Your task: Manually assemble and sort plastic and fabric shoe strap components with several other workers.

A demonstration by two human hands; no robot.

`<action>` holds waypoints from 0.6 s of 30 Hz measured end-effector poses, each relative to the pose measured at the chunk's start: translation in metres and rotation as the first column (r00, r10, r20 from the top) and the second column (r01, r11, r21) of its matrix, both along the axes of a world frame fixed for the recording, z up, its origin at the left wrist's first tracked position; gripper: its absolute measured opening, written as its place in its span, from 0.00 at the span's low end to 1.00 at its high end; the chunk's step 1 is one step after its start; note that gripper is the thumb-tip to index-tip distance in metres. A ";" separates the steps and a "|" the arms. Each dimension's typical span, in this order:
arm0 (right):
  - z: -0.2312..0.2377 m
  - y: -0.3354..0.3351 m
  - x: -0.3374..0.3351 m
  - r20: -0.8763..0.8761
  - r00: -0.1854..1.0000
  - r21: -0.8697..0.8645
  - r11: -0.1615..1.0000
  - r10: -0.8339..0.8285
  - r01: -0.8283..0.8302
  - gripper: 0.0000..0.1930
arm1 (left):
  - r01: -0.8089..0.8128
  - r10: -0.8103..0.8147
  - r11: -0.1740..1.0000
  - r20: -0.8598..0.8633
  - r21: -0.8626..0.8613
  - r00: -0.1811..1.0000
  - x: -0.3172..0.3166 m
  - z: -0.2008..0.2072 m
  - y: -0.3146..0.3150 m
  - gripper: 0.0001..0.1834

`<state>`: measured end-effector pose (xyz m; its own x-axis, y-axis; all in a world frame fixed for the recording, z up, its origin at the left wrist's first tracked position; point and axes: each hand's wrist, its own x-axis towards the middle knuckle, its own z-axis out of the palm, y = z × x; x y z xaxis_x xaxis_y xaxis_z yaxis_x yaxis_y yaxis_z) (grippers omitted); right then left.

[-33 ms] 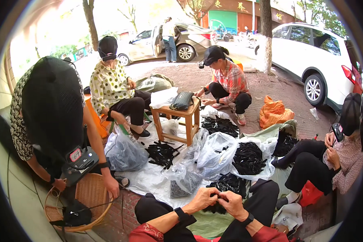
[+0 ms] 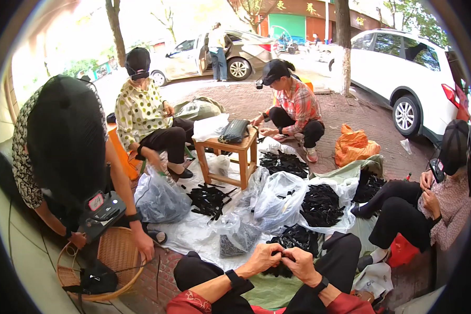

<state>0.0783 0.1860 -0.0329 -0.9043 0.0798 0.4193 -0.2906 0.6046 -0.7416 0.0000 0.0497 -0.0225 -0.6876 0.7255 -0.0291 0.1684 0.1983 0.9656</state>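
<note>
My left hand (image 2: pixel 265 257) and my right hand (image 2: pixel 302 266) meet above my lap, fingers pinched together. Between the fingertips shows a bit of something small and black, mostly hidden by the fingers. Just beyond my hands lies a heap of black strips (image 2: pixel 298 238). Below them, a green cloth (image 2: pixel 275 290) spreads between my legs. Left of the heap stands a clear plastic bag (image 2: pixel 237 240) with small dark pieces inside.
Several people sit around a white sheet (image 2: pixel 199 238). A wooden stool (image 2: pixel 230 149) carries a black bag (image 2: pixel 235 131). More strips (image 2: pixel 322 205) lie in an opened plastic bag. A wicker basket (image 2: pixel 118 251) stands left, a red bag (image 2: pixel 404 251) right, an orange bag (image 2: pixel 355 145) farther back.
The view has shifted very slightly. My hands keep nearly the same pinch. The person in the dotted blouse has moved a hand a little over the plastic bag.
</note>
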 end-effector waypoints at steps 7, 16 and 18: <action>-0.006 0.008 0.005 0.021 1.000 -0.047 0.999 -0.020 0.021 0.09 | 0.086 -0.084 0.996 -0.169 0.006 0.982 0.011 -0.009 0.003 0.13; 0.020 0.006 -0.003 0.152 0.988 -0.409 0.911 0.019 0.045 0.09 | 0.094 -0.196 0.926 0.254 0.365 0.947 -0.010 0.008 0.000 0.09; 0.020 0.010 0.007 0.198 0.980 -0.444 0.889 -0.023 0.111 0.10 | 0.113 -0.196 0.904 0.165 0.412 0.967 -0.010 0.010 0.005 0.07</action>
